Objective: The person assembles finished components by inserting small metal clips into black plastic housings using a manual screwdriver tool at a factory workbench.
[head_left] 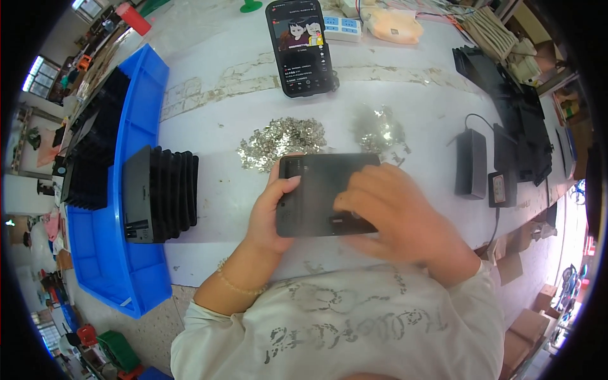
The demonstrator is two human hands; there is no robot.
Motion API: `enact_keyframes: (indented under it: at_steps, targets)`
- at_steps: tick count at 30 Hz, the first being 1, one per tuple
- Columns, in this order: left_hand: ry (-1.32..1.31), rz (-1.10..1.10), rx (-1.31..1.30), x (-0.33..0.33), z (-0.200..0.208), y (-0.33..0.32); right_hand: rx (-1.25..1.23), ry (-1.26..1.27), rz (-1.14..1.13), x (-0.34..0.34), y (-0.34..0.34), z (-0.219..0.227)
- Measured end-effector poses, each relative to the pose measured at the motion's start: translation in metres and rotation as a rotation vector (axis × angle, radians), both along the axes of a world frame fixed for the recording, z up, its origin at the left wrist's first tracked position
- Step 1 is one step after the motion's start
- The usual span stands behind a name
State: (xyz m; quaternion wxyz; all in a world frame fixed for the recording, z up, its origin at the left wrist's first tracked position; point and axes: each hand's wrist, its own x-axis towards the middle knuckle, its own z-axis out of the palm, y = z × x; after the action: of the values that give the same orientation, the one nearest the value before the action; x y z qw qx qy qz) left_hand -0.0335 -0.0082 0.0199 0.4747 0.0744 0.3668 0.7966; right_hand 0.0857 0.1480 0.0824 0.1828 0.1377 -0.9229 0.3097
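A flat black plastic housing (316, 202) is held level over the white table. My left hand (269, 212) grips its left end, thumb on top and fingers underneath. Over the right part of the housing my right hand (386, 209) bends down with curled fingers, blurred by motion; whatever is between the fingertips is too small or hidden to tell. Just beyond the housing lies a pile of small shiny metal pieces (282, 142). A second, smaller pile of metal pieces (380, 130) lies to its right.
To the left stands a stack of black housings (168, 196) beside a blue bin (136, 126) holding more black parts (95, 152). A phone (303, 50) stands at the back near a power strip (343, 28). On the right are a black box-shaped device (470, 164) and an adapter (502, 190) with a cable.
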Motion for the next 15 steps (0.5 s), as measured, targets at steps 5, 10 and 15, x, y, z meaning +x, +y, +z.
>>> enact_keyframes:
  at_steps: [5, 10, 15]
  targets:
    - [-0.028, 0.027, 0.104, -0.004, -0.002, -0.001, -0.2, -0.098, 0.01, 0.009, 0.012, 0.0]
    - [0.828, -0.042, -0.01, -0.006, -0.016, -0.006, -0.73, -0.226, -0.065, 0.02, 0.024, 0.001]
    - [0.309, -0.09, -0.036, 0.006, 0.003, -0.006, -0.936, -0.174, -0.24, 0.007, 0.016, -0.009]
